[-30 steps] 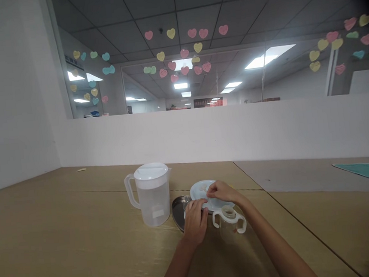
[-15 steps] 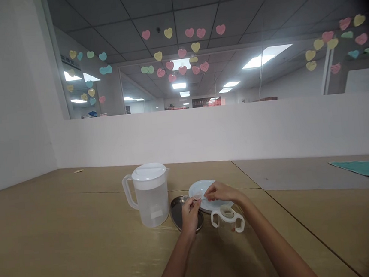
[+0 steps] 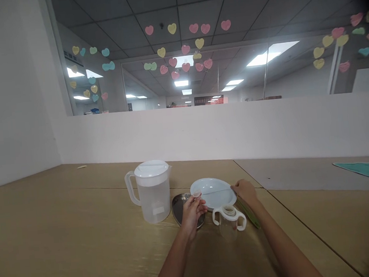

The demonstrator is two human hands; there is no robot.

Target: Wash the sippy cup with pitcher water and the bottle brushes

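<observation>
My left hand (image 3: 192,213), fingers pinched, holds a small translucent round piece (image 3: 196,194) above the dark round metal tray (image 3: 177,206). My right hand (image 3: 245,191) grips the right end of a thin straight rod (image 3: 216,191) at the right rim of the pale blue plate (image 3: 212,183). The rod spans the plate toward the small piece; whether its far end touches it I cannot tell. In front of the plate stands a clear cup (image 3: 229,227) with a white two-handled collar (image 3: 216,215), open at the top.
A translucent lidded pitcher (image 3: 154,197) stands left of the tray. A green handle (image 3: 251,215) lies beside my right forearm. At far right is a teal cloth (image 3: 368,170). A wall with a window (image 3: 183,125) rises behind the table.
My right hand has moved right, away from my left hand, so more of the thin rod and plate shows. The green handle has come into view. The camera has shifted slightly.
</observation>
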